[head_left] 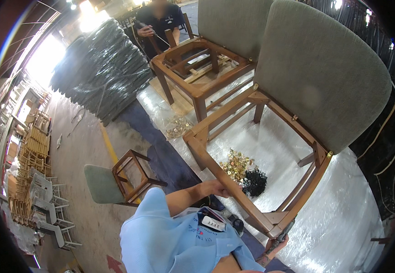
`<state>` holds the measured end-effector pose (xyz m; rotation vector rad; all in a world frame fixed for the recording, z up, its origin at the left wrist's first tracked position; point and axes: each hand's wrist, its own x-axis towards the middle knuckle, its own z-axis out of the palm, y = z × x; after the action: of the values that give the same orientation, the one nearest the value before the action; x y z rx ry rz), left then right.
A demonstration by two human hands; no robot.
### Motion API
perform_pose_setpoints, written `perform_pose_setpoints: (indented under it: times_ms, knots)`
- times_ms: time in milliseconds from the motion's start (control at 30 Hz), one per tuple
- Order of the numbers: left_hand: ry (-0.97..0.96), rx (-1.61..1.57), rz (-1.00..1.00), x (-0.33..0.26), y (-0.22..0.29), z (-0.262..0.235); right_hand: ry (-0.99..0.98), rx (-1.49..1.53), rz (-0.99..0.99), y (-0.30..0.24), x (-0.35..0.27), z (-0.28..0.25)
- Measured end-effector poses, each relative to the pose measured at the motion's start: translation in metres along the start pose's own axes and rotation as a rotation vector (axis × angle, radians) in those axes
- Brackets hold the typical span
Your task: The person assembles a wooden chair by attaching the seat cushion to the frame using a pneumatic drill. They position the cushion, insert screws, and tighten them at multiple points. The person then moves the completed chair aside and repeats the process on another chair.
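A wooden chair frame without a seat stands in front of me, with a grey-green upholstered back. My left hand reaches to its near rail, and the fingers are mostly hidden behind the wood. Just past that rail, inside the frame, lie a heap of brass-coloured hardware and a heap of small black screws. My right hand is closed around a long, dark power screwdriver, held against the outside of the frame's near right corner.
A second seatless chair stands behind, with a bag of brass pieces beside it. Across the table, a person holds a driver. Plastic wrap covers the tabletop. A small chair stands on the floor at left, near wrapped stacks.
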<state>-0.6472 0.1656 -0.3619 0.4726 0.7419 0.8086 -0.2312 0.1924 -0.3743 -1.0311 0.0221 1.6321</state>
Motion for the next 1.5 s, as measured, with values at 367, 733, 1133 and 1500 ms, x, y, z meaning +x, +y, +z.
perform_pose_setpoints:
  times_ms: [367, 733, 1133, 1500]
  knots:
    - [0.044, 0.216, -0.106, -0.232, 0.116, 0.110, -0.449, 0.374, -0.295, -0.022, -0.007, 0.037]
    - [0.480, -0.444, 0.599, -0.179, 0.286, 0.034, -0.739, 0.111, -0.641, -0.054, -0.148, 0.158]
    - [0.115, -0.408, 0.359, -0.116, 0.352, 0.025, -0.729, 0.074, -0.344, 0.115, -0.230, 0.314]
    - [-0.032, -0.249, 0.307, -0.096, 0.353, 0.004, -0.690, -0.429, -0.060, 0.211, -0.242, 0.391]
